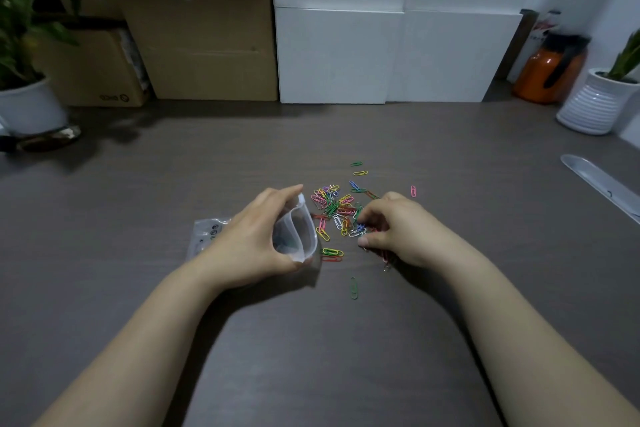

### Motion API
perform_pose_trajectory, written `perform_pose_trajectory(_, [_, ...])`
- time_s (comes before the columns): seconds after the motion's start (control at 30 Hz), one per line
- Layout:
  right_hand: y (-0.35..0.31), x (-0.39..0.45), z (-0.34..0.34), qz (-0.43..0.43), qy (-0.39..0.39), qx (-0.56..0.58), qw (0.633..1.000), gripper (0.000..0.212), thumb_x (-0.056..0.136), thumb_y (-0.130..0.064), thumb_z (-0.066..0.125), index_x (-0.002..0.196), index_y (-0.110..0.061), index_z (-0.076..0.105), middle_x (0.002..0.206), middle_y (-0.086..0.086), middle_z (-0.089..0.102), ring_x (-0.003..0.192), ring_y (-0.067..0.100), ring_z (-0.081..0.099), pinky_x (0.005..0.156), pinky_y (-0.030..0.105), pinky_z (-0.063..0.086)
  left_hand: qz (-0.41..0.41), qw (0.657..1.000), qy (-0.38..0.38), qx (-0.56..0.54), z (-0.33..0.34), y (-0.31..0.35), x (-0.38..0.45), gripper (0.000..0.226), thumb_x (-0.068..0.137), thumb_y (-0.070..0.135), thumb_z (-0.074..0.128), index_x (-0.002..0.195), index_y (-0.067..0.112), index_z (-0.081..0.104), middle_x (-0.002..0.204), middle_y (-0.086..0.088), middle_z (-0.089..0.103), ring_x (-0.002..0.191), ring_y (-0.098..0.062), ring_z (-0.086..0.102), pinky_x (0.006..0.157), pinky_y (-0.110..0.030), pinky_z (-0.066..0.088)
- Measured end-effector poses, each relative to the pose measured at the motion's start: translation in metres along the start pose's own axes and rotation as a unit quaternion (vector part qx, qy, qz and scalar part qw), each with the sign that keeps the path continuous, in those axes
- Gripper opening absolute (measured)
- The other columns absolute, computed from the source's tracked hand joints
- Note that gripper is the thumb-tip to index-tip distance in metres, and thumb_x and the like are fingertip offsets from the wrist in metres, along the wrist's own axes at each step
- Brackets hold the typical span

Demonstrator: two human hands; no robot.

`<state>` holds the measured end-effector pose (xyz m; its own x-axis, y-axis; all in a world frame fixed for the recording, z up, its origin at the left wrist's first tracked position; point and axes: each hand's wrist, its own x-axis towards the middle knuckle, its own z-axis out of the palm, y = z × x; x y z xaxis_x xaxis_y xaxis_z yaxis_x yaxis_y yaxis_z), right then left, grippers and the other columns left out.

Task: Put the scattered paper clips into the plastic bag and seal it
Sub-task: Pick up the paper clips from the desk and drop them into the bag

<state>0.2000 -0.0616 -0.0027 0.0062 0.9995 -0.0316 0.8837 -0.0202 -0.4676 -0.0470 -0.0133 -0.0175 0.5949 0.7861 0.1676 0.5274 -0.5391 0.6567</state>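
On the table [311, 340], left hand [256, 239] grips the open plastic bag [294, 232]; right hand [394, 229] pinches paper clips [334, 208].

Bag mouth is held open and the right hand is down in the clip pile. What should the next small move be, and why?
Probably lift the right hand with whatever clips it has gathered and drop them into the plastic bag, whose mouth the left hand holds open beside the paper clips, most still loose on the table.

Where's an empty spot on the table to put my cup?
Bare table lies between the paper clips and the white boxes, and near you between the forearms. It's crowded between the left hand and right hand.
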Motion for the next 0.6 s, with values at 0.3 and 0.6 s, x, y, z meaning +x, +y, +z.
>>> perform_pose_trajectory(0.3, [-0.001, -0.002, -0.002, 0.011, 0.014, 0.018, 1.000, 0.029, 0.075, -0.032, 0.073, 0.102, -0.027, 0.065, 0.097, -0.004, 0.051, 0.087, 0.013, 0.055, 0.077, 0.022, 0.039, -0.005, 1.000, -0.009, 0.012, 0.000, -0.001, 0.000, 0.093, 0.062, 0.038, 0.070, 0.146, 0.034, 0.030, 0.134, 0.016, 0.044, 0.131, -0.005, 0.043, 0.107, -0.037, 0.039])
perform_pose_trajectory(0.6, [-0.014, -0.001, 0.007, 0.008, 0.020, -0.045, 0.999, 0.028, 0.080, -0.028, 0.068, 0.106, -0.019, 0.062, 0.102, 0.003, 0.051, 0.096, 0.023, 0.055, 0.080, 0.028, 0.041, -0.006, 1.000, -0.013, 0.015, 0.001, -0.003, 0.000, 0.095, 0.059, 0.042, 0.067, 0.146, 0.036, 0.029, 0.132, 0.019, 0.043, 0.131, -0.003, 0.042, 0.108, -0.036, 0.039])
